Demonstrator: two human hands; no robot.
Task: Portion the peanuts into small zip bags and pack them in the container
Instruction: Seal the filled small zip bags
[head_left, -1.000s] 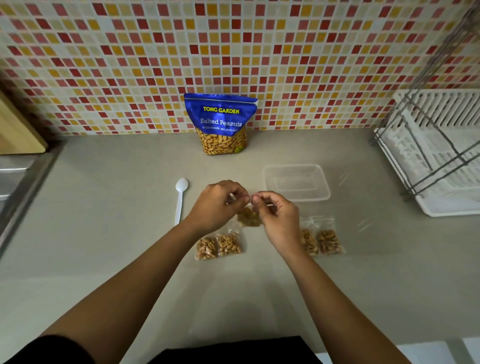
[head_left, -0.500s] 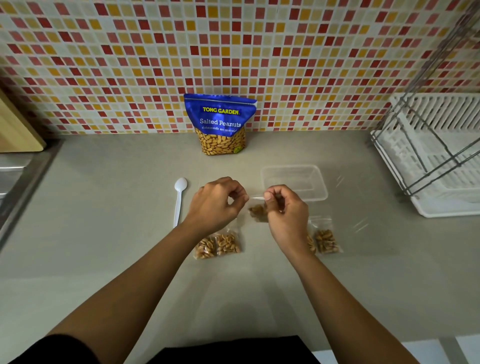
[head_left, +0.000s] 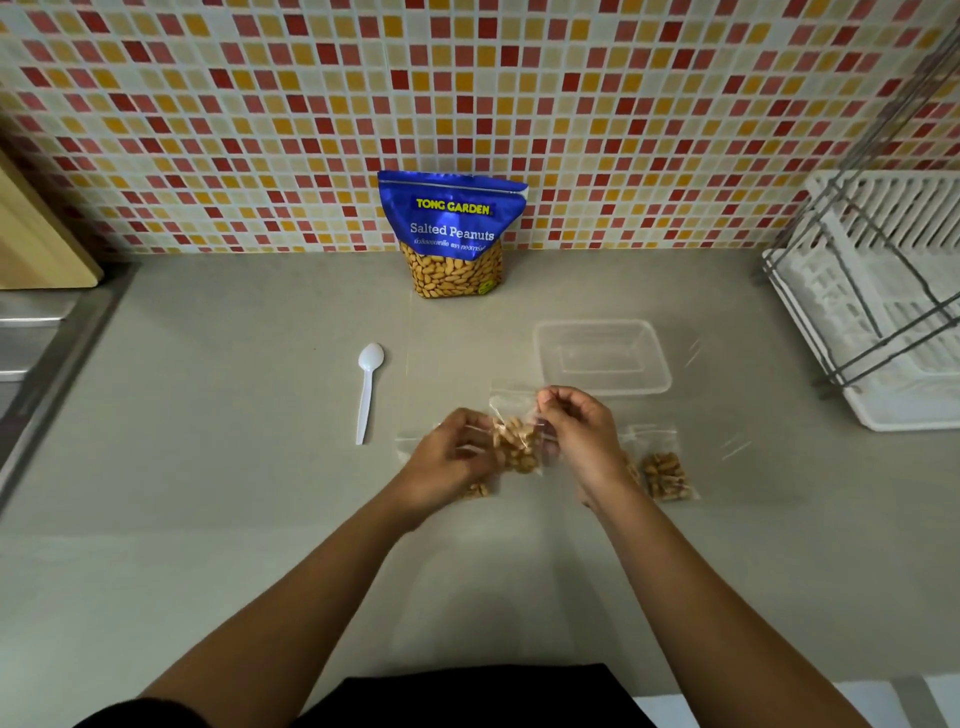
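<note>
A small clear zip bag of peanuts hangs tilted between my two hands, just above the counter. My right hand pinches its top right edge. My left hand sits lower at the bag's left side, fingers curled against it; the view is blurred there. A filled zip bag lies to the right of my right wrist. Another filled zip bag lies mostly hidden under my left hand. The clear plastic container stands just behind my hands. The blue Salted Peanuts pouch stands upright against the tiled wall.
A white plastic spoon lies left of my hands. A white dish rack with a wire frame fills the right side. A steel sink edge and a wooden board are at the left.
The bag was held level by its top edge between both hands. My left hand has dropped down and to the bag's side, and the bag now hangs tilted, mostly from my right hand.
</note>
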